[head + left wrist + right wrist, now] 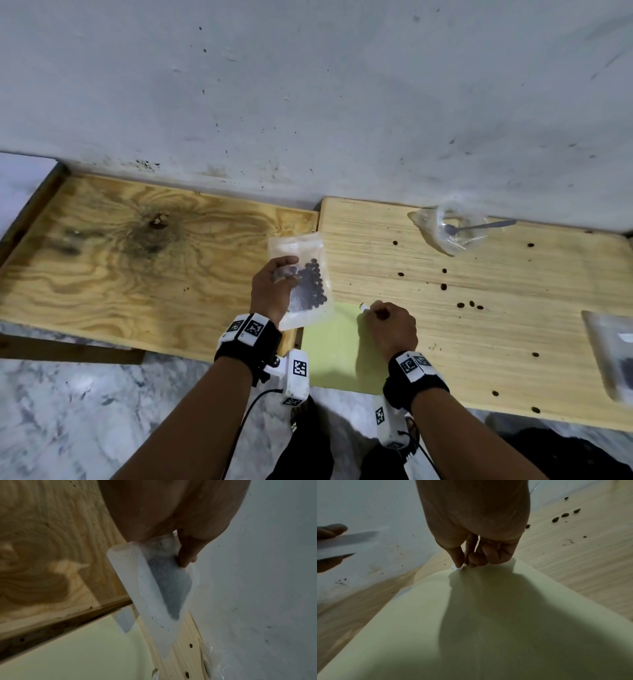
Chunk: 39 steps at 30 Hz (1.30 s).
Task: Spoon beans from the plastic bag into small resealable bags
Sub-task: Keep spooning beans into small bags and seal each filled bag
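My left hand (279,279) holds a small clear resealable bag (310,291) of dark beans above the gap between the two boards. In the left wrist view the fingers (187,555) pinch the bag (163,588) near its upper part. My right hand (383,317) is curled at the far edge of a pale green sheet (332,349). Its thumb and forefinger (459,561) pinch a small white scrap (457,568). The large clear plastic bag (455,233) lies at the back by the wall, with a metal spoon (479,226) in it.
Several loose beans (471,304) are scattered over the light wooden board (513,325). A second small bag with beans (613,356) lies at the right edge. A darker plywood board (120,260) adjoins on the left. The grey wall (308,102) stands behind.
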Tool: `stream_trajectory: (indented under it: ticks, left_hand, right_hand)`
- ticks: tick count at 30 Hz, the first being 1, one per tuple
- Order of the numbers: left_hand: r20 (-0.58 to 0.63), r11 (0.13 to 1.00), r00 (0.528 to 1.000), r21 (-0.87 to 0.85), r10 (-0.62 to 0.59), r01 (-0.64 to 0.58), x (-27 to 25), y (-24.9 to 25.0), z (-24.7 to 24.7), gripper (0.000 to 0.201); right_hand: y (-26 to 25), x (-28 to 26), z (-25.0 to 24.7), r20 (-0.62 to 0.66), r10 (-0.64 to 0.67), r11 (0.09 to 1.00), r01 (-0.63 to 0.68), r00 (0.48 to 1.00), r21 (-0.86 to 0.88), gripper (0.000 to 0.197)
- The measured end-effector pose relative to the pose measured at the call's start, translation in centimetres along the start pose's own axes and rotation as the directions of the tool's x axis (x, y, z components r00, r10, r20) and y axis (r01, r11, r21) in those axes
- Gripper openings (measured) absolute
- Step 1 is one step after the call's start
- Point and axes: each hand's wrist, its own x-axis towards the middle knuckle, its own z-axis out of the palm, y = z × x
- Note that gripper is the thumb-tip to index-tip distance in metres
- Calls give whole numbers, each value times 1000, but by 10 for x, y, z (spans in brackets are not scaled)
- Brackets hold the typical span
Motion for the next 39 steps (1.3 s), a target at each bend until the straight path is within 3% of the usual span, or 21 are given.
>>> stream_trajectory:
  ticks: [11, 16, 21, 26, 31, 35, 39]
  left_hand:
    - [-7, 999, 1000, 33, 28, -28, 0, -1, -1, 35]
    - [10, 995, 998, 68, 67, -67, -4, -3, 1, 21]
    - [151, 978, 982, 156, 117, -141, -13, -7, 11, 53]
    - [234, 979, 964, 128, 124, -157, -30, 1, 27, 68]
    - [305, 983, 944, 91, 124, -158, -41, 4, 34, 71]
    - [324, 982, 937, 83, 132, -167, -46, 6, 36, 65]
    - [316, 977, 930, 38, 187, -209, -50, 3, 36, 42]
  right_hand:
    - [0, 7, 1, 44, -70, 998, 70, 997, -5, 17]
    - [2, 5, -11, 7, -143, 950, 135, 990, 281, 13]
    - [-37, -14, -27, 50, -290, 806, 216, 956, 551, 30]
    - [-69, -28, -24, -52, -458, 784, 431, 887, 448, 33]
    - [-73, -35, -25, -113, -481, 790, 486, 869, 373, 32]
    - [-71, -42, -28, -140, -496, 825, 515, 857, 231, 28]
    - [-73, -53, -32, -181, -506, 847, 525, 843, 81, 27]
